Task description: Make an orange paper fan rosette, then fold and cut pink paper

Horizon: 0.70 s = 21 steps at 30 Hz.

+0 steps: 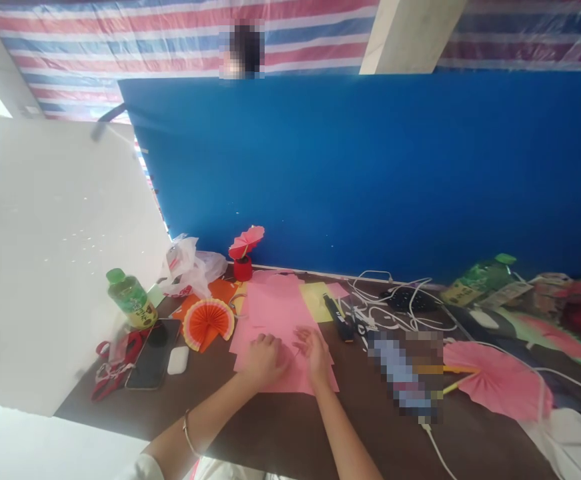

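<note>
"What's left of the hands?"

"A green-capped bottle (133, 299), then an orange paper fan (208, 325)."

"And the left hand (266, 360)?"

"Loosely curled on the pink paper (276, 313); I can't tell if it grips anything."

"The right hand (314, 353)?"

"Half open over that paper, fingers spread, its hold unclear."

Near edge, dark brown tabletop (290, 423): passable strip between left forearm (215, 410) and right forearm (343, 423) — more room right of the latter, up to a thin white cable (437, 453). Far edge blocked by an upright blue panel (330, 167). Left edge crowded: green-capped plastic bottle (133, 300), flat black phone (155, 357), small white rounded case (178, 361). Far right corner — tangled white cords (380, 317), tilted green bottle (480, 280). Right edge: large pink pleated-paper fan (503, 380) obstructs.
</note>
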Tool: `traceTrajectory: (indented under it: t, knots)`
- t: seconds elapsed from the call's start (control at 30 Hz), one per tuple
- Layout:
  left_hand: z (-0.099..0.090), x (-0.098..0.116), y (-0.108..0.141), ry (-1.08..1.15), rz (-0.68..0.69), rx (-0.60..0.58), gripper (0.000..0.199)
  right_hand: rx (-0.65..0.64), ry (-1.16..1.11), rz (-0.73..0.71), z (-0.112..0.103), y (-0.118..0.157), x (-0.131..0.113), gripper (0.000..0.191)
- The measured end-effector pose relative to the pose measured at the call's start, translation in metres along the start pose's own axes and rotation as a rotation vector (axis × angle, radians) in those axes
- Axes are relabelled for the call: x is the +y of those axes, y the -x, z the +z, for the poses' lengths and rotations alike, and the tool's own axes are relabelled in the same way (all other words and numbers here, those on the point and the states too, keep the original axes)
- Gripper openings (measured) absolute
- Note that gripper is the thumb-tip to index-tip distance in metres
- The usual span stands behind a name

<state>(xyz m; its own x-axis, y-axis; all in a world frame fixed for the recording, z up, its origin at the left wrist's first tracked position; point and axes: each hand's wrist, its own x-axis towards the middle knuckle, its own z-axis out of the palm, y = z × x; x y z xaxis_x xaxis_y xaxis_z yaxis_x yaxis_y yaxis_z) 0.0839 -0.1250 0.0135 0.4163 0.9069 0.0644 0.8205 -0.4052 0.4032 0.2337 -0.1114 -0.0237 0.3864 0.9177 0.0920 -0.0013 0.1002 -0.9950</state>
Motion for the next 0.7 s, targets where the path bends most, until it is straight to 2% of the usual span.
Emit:
traceTrajectory:
  t: [0.07,0.17,0.27,0.33,0.4,0.47,0.53,0.6,0.7]
  knots:
    - [0.003,0.01,0.004,-0.151,0.033,-0.041,0.035,0.073,-0.08,0.017,-0.006,-0.007,0.0,0.036]
    - [0.008,0.012,0.005,-0.234,0.128,-0.094,0.028,0.155,-0.075,-0.01,-0.014,-0.016,0.001,0.033]
    - [0.01,-0.003,0.003,-0.242,0.293,-0.106,0.031,0.205,-0.033,-0.038,-0.02,-0.02,0.004,0.031]
    - [0.01,-0.017,0.001,-0.179,0.349,-0.078,0.028,0.187,0.0,-0.06,-0.022,-0.019,0.003,0.032]
    - [0.009,-0.031,-0.001,-0.089,0.337,-0.025,0.025,0.085,0.055,-0.112,-0.023,-0.016,-0.001,0.03]
    - [0.007,-0.042,-0.004,0.044,0.316,0.031,0.027,-0.301,0.299,-0.286,-0.024,-0.012,-0.008,0.027]
    - [0.005,-0.05,-0.005,0.188,0.303,0.076,0.031,-0.482,0.509,-0.395,-0.026,-0.008,-0.015,0.023]
    - [0.003,-0.055,-0.005,0.297,0.279,0.108,0.032,-0.531,0.585,-0.399,-0.028,-0.006,-0.019,0.022]
    - [0.002,-0.06,-0.005,0.376,0.208,0.154,0.03,-0.536,0.552,-0.292,-0.032,-0.007,-0.02,0.024]
